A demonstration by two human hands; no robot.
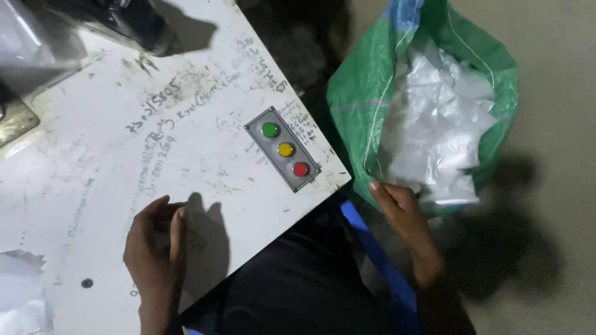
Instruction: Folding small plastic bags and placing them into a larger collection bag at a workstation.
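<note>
My left hand (155,239) rests on the white machine table (124,124), fingers curled loosely, holding nothing I can see. My right hand (403,214) reaches down to the near rim of a green woven sack (354,93) on the floor and touches its edge; I cannot tell whether the fingers pinch it. The sack stands open and is filled with crumpled clear plastic bags (441,124).
A grey panel (284,149) with green, yellow and red buttons sits near the table's right corner. Handwriting covers the tabletop. Clear plastic (22,291) lies at the lower left. A dark machine part (133,22) stands at the back. A blue stool edge (372,248) shows below.
</note>
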